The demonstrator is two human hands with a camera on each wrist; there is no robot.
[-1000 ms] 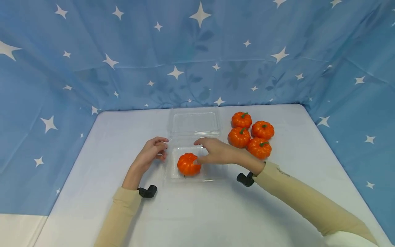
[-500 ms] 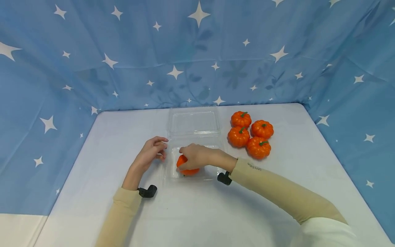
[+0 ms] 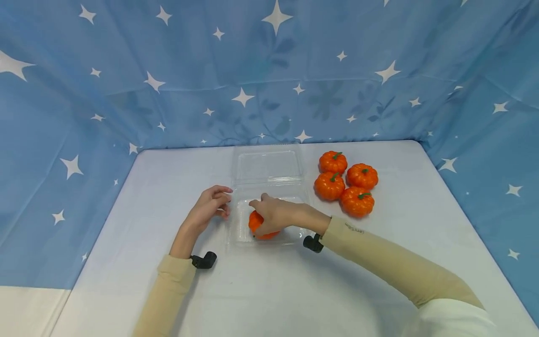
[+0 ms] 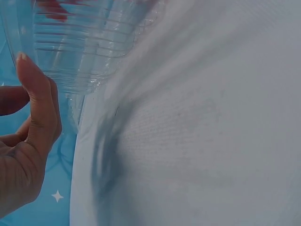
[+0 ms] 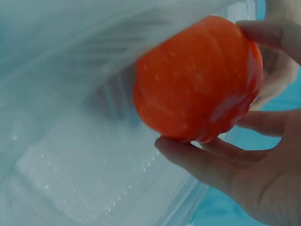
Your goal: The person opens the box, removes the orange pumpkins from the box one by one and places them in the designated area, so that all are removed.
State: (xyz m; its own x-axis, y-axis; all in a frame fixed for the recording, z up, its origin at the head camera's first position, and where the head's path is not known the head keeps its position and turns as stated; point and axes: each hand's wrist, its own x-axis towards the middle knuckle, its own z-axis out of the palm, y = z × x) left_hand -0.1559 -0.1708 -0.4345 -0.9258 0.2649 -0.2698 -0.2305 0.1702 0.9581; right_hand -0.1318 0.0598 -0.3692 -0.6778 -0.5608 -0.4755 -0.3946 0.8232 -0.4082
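Observation:
An orange toy pumpkin (image 3: 255, 222) sits at the left side of the clear plastic clamshell container's base (image 3: 291, 237). My right hand (image 3: 275, 214) covers much of it from above. In the right wrist view, thumb and fingers of the right hand (image 5: 256, 176) grip the pumpkin (image 5: 197, 82) around its side. My left hand (image 3: 209, 207) is beside the base's left edge, fingers loosely bent and holding nothing. One fingertip of the left hand (image 4: 37, 110) appears to touch the container's rim in the left wrist view. The container's lid (image 3: 268, 166) lies folded back.
Several more orange pumpkins (image 3: 330, 186) with green stems stand clustered on the white table (image 3: 252, 295), right of the container. A blue curtain with white stars (image 3: 189, 70) hangs behind and along both sides of the table.
My right hand has moved left onto the pumpkin in the container, its fingers closing round it. The left hand has stayed by the container's edge. The head view has shifted slightly.

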